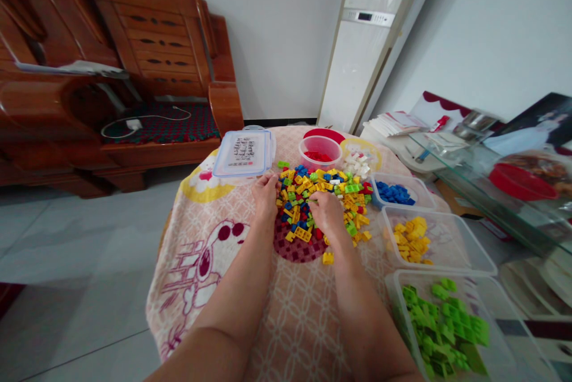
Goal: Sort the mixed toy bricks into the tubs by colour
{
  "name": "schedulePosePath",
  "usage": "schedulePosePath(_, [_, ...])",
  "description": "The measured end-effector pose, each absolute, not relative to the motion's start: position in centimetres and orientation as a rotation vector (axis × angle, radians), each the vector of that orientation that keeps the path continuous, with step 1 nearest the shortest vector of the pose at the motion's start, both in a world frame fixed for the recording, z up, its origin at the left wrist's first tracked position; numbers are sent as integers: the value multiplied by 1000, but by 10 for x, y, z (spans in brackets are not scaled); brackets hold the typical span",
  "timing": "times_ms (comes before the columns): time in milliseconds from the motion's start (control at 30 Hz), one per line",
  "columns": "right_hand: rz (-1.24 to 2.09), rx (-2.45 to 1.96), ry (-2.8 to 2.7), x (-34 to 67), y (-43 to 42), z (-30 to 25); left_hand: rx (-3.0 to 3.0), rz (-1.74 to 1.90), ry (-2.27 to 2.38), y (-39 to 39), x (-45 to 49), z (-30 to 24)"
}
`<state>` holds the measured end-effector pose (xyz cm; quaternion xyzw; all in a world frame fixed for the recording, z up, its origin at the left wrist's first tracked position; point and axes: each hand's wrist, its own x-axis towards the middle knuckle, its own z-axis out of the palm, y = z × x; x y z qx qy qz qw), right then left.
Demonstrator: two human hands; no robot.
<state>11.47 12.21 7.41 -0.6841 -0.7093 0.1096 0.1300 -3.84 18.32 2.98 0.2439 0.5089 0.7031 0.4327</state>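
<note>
A mixed pile of toy building bricks (300,196) in yellow, blue, green, red and white lies on the cloth-covered round table. At the pile's left edge is my left hand (266,192), its fingers curled together; what they hold, if anything, is hidden. My right hand (328,213) reaches over the middle of the pile, thumb and fingers pinched on a small green brick (311,201), only partly visible. One yellow brick (328,258) sits apart, nearer to me. White bricks (356,164) form a small heap at the pile's far right.
A round tub (300,149) of red bricks stands behind the pile. Along the right are clear boxes with blue bricks (394,193), yellow bricks (411,239) and green bricks (442,328). A clear lid (243,154) lies at the back left. Beyond the table's right side is a glass shelf (487,191).
</note>
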Motion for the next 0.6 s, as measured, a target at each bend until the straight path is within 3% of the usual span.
schedulePosePath(500, [1031,-1539,-1599,128,129,61,630,1743,1267,182,-39,31])
schedulePosePath(600, [1023,-1562,-1615,128,129,64,623,1746,1262,182,-39,31])
